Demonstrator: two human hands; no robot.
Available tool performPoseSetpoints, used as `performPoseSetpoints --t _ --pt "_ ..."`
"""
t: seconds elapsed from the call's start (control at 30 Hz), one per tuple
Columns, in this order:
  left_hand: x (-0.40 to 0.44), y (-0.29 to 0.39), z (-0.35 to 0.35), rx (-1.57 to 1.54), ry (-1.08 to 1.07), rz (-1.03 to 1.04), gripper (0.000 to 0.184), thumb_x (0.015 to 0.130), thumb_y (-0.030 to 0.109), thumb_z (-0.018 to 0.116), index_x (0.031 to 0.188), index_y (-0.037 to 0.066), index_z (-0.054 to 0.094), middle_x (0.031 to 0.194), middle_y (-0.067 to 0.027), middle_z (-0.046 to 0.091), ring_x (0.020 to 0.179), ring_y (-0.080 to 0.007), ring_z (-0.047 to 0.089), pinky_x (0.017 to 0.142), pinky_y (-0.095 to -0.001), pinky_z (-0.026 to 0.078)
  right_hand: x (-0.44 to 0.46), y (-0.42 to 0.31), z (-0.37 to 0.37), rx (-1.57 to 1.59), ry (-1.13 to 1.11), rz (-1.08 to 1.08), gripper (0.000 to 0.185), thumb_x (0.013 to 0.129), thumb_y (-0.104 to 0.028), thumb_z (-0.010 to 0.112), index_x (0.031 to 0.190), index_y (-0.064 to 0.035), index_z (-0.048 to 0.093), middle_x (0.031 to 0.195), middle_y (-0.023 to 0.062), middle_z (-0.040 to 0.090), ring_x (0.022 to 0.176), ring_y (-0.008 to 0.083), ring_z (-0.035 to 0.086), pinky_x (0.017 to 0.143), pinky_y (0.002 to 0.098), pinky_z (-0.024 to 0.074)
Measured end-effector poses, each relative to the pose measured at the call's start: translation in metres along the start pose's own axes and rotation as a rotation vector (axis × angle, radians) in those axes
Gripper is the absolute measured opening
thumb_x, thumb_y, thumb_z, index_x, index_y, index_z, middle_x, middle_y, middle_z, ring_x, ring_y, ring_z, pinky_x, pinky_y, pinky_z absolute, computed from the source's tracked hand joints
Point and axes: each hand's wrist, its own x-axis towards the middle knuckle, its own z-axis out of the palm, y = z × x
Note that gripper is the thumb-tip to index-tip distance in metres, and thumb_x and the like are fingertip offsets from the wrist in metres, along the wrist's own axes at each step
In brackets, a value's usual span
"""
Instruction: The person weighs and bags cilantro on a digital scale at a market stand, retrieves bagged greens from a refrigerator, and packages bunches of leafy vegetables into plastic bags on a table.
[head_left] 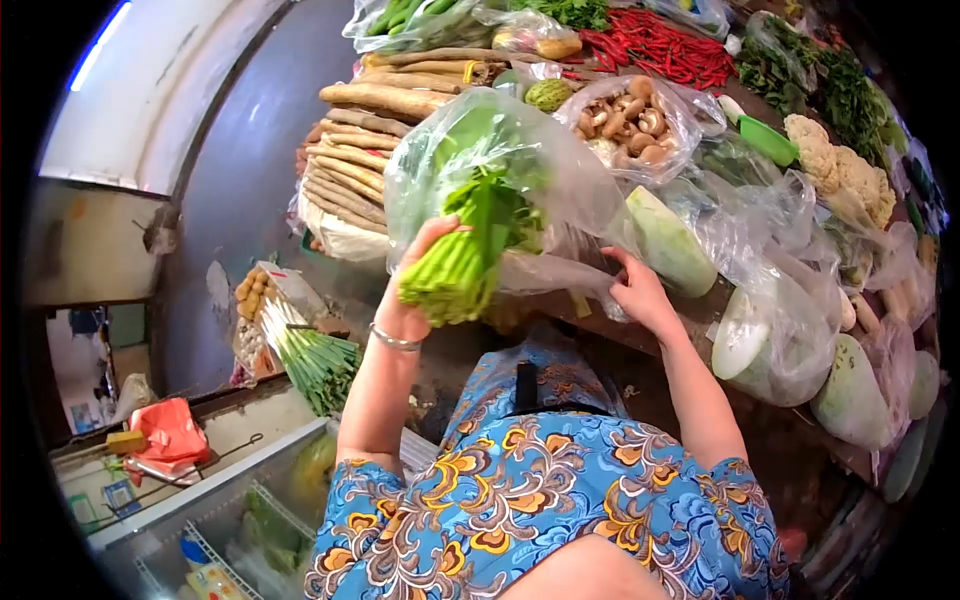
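My left hand [415, 275], with a bracelet at the wrist, is wrapped round a bunch of green leafy stalks [455, 270]. The cut ends point down toward me, and the leafy end lies inside a clear plastic bag [575, 165]. To the right, my right hand [638, 290] has its fingers bent at the bag's lower edge and grips the thin plastic. The bag spreads between both hands, above the front edge of the vegetable stall.
Long brown roots [345, 165] lie behind the left hand. Bagged mushrooms [630, 125], red chillies [660, 48], cauliflower [840, 170] and cut winter melons [670, 240] cover the stall. Spring onions [310, 355] stand at lower left, above a glass-topped cooler [225, 480].
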Motion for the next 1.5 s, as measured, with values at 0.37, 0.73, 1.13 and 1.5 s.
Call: performPoseSetpoints --t 0.37,0.73,1.13,1.5 --pt "0.000 -0.060 0.022 0.180 0.027 0.006 0.036 0.092 0.034 0.057 0.111 0.003 0.055 0.095 -0.0077 0.064 0.083 -0.0160 0.064 0.073 -0.0295 0.052 -0.011 -0.098 -0.020 0.597 -0.387 0.020 0.055 0.089 -0.041 0.060 0.130 -0.0049 0.048 0.104 0.0068 0.061 0.084 0.0151 0.062 0.072 0.0299 0.0514" --pt "0.000 -0.041 -0.046 1.931 0.119 0.905 0.067 0.081 0.025 0.068 0.138 0.004 0.038 0.124 -0.0221 0.051 0.107 -0.0306 0.055 0.086 -0.0382 0.046 0.036 -0.071 0.013 1.038 -0.566 0.171 0.040 0.079 -0.007 0.065 0.114 0.0018 0.048 0.081 0.0139 0.063 0.063 0.0258 0.066 0.058 0.0393 0.0568" --pt "-0.012 0.094 0.051 2.120 0.345 1.361 0.055 0.086 0.021 0.062 0.137 0.011 0.044 0.134 -0.0232 0.045 0.128 -0.0369 0.040 0.105 -0.0477 0.027 -0.045 -0.117 -0.042 0.352 -0.102 -0.192 0.083 0.068 -0.006 0.070 0.140 0.0019 0.029 0.120 0.0092 0.053 0.106 0.0179 0.053 0.093 0.0293 0.0415" --pt "0.086 0.146 -0.046 1.544 0.056 0.562 0.051 0.097 0.034 0.044 0.138 0.003 0.042 0.141 -0.0144 0.044 0.130 -0.0231 0.041 0.108 -0.0346 0.030 -0.110 -0.103 -0.099 0.010 -0.095 -0.416 0.098 0.058 -0.010 0.075 0.143 0.0011 0.028 0.134 0.0143 0.049 0.116 0.0178 0.050 0.099 0.0278 0.0379"
